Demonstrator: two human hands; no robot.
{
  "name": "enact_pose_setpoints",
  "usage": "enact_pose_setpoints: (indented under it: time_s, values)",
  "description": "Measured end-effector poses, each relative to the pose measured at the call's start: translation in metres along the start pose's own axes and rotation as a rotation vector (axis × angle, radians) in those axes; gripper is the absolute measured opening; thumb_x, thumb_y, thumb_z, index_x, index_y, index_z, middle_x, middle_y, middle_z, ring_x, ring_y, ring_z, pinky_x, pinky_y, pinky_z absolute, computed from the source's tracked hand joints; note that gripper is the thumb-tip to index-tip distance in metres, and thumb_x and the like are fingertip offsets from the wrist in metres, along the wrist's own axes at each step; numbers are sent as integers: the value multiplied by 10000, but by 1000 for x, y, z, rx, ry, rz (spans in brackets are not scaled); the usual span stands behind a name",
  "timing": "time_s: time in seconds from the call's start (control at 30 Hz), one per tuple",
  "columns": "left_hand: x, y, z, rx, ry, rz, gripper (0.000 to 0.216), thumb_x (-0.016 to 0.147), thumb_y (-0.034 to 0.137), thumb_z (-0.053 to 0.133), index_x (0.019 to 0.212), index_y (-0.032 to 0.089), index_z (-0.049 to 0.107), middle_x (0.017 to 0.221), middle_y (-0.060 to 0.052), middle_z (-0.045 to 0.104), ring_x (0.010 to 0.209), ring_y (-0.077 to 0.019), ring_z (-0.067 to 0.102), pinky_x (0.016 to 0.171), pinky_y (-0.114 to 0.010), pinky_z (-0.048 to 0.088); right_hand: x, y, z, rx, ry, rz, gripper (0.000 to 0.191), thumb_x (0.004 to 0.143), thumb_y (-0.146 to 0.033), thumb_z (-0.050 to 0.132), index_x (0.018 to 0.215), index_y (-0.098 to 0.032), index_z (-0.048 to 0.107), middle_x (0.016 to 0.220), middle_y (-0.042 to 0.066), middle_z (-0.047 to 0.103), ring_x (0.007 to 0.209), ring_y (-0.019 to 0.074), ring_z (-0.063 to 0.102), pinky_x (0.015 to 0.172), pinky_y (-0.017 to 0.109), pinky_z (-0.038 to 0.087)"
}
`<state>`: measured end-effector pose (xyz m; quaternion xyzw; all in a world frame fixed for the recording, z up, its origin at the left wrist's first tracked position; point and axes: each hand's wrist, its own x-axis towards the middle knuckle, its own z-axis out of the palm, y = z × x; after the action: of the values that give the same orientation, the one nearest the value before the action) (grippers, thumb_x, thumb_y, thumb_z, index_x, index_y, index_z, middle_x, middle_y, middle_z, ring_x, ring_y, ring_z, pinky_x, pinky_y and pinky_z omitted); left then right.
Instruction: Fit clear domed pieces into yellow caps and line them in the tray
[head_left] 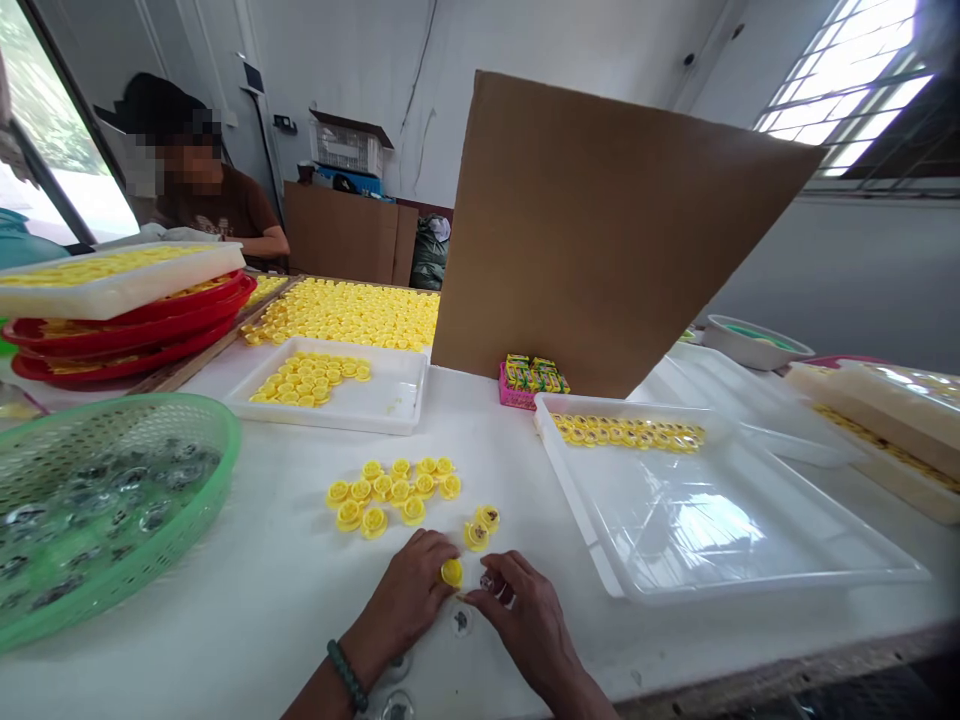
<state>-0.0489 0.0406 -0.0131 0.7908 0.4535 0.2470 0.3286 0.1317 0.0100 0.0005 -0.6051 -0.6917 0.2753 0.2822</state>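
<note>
Between the thumb and fingers of my left hand [411, 588] is a small yellow plastic cup-shaped piece [451, 572]. My right hand [525, 610], just beside it, pinches a small clear dome piece [487, 580] with a dark mark, partly hidden by the fingers. Below the hands a clear disc [462, 622] lies on the white table, and more clear discs [397, 704] sit near my left wrist. Just beyond my hands stand two yellow pieces with dark centres [477, 534]. A group of plain yellow pieces [400, 490] is spread farther left.
A green basket [225, 450] of clear pieces stands left. White trays [405, 400] [600, 560] hold yellow pieces behind and at right. A brown cardboard panel [585, 230] rises behind a pink box [516, 392]. Red trays [127, 365] are stacked left; another person [247, 215] sits beyond.
</note>
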Motion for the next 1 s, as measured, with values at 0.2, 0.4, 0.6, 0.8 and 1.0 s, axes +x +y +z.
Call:
enact_pose_setpoints:
  time_s: [0.2, 0.4, 0.6, 0.8, 1.0]
  values:
    - [-3, 0, 5, -30, 53, -80, 243, 690, 78, 475, 870, 190, 594, 900, -32, 581, 874, -188, 502, 769, -280, 390, 13, -1, 8, 10, -66, -27, 215, 727, -185, 635, 941, -210, 641, 812, 8, 613, 674, 132, 572, 628, 207, 434]
    - [1, 0, 5, -92, 80, -120, 214, 694, 101, 466, 805, 193, 624, 818, -26, 589, 776, -173, 522, 687, -261, 372, 21, -7, 7, -65, -149, -132, 160, 741, -133, 589, 851, -231, 651, 785, -7, 598, 715, 137, 562, 638, 206, 413]
    - [3, -1, 7, -88, 95, -155, 131, 681, 114, 488, 652, 178, 598, 711, -16, 577, 689, -161, 512, 606, -247, 332, 25, -11, 8, -191, -157, -189, 145, 765, -176, 589, 862, -244, 671, 808, 5, 621, 757, 158, 575, 655, 222, 418]
    - [5, -5, 8, -164, 102, -198, 99, 676, 156, 528, 615, 170, 605, 682, -9, 584, 638, -150, 511, 583, -239, 337, 35, -17, 3, -284, -263, -261, 76, 757, -165, 636, 785, -217, 684, 733, -4, 608, 727, 148, 559, 638, 214, 398]
    - [3, -8, 5, -432, 80, -311, 140, 619, 170, 556, 726, 155, 645, 698, -8, 613, 666, -162, 533, 605, -245, 385, 40, -15, 4, -415, -211, -334, 71, 700, -262, 723, 712, -205, 682, 753, 18, 605, 759, 177, 526, 652, 250, 401]
